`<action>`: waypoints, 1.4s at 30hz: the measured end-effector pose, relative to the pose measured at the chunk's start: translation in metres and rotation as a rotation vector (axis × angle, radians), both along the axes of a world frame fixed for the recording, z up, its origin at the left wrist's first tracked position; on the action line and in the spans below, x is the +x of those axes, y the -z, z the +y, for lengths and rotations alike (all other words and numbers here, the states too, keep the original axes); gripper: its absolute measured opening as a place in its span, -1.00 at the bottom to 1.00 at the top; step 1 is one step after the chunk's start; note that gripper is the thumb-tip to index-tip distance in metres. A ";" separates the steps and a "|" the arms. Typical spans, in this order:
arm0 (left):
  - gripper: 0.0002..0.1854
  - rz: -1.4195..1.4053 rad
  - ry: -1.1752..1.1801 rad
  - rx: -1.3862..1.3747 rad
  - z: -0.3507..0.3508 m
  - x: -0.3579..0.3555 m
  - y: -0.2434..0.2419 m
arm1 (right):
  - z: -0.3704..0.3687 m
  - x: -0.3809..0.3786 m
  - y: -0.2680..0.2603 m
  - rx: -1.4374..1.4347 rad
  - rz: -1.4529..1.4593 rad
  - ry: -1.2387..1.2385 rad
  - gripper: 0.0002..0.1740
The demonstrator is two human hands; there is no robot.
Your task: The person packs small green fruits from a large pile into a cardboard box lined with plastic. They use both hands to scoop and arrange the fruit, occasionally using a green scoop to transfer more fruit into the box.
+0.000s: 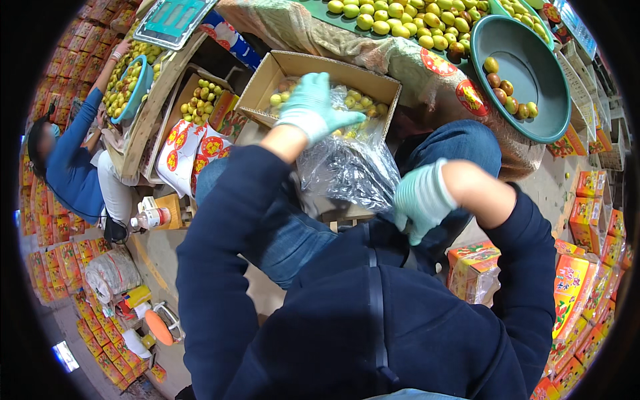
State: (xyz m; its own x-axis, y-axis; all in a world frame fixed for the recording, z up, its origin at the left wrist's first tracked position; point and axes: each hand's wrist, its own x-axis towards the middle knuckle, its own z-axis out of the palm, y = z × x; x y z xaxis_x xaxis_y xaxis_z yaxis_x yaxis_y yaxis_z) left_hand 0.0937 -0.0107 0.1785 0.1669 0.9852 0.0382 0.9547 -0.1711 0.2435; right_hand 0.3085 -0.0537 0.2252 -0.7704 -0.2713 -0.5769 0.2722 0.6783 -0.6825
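Note:
An open cardboard box (pixel 345 67) sits in front of my knees, lined with a clear plastic bag (pixel 345 170) that spills over its near side. Green and brown jujubes (pixel 367 102) lie inside the bag. My left hand (pixel 317 107), in a pale green knit glove, hovers or rests over the box with thumb and fingers spread. It hides part of the fruit. By my right thigh, my gloved right hand (pixel 422 200) has its fingers bent downward beside the loose end of the plastic. Whether it pinches the film cannot be seen.
A cloth-covered table (pixel 385 55) beyond the box bears loose jujubes (pixel 400 20) and a dark green basin (pixel 525 60) with several fruits. At left, another person (pixel 75 160) reaches over a blue basin (pixel 135 90). Printed cartons (pixel 575 285) stand on the right.

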 end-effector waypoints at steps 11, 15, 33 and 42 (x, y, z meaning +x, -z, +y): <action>-0.94 -0.174 -0.020 -0.049 0.049 -0.143 -0.005 | 0.101 -0.096 0.144 0.858 0.479 0.819 -0.55; -0.82 -0.471 -0.205 -0.140 0.040 -0.290 0.002 | 0.117 -0.097 0.153 0.523 0.077 0.922 -0.55; -0.81 -0.221 0.589 -0.578 0.099 -0.123 0.064 | 0.148 -0.143 0.112 0.431 0.077 0.852 -0.76; -0.28 0.082 0.207 0.251 0.169 -0.226 0.083 | 0.082 -0.020 0.045 1.068 -0.248 0.550 -0.29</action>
State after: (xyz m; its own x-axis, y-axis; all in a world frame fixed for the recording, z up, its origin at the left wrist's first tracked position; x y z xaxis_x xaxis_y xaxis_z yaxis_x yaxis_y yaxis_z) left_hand -0.1326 0.1585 0.0952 0.3752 0.8916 0.2536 0.9080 -0.4085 0.0926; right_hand 0.2887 0.0281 0.1799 -0.4710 0.7542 -0.4576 0.7423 0.6191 0.2564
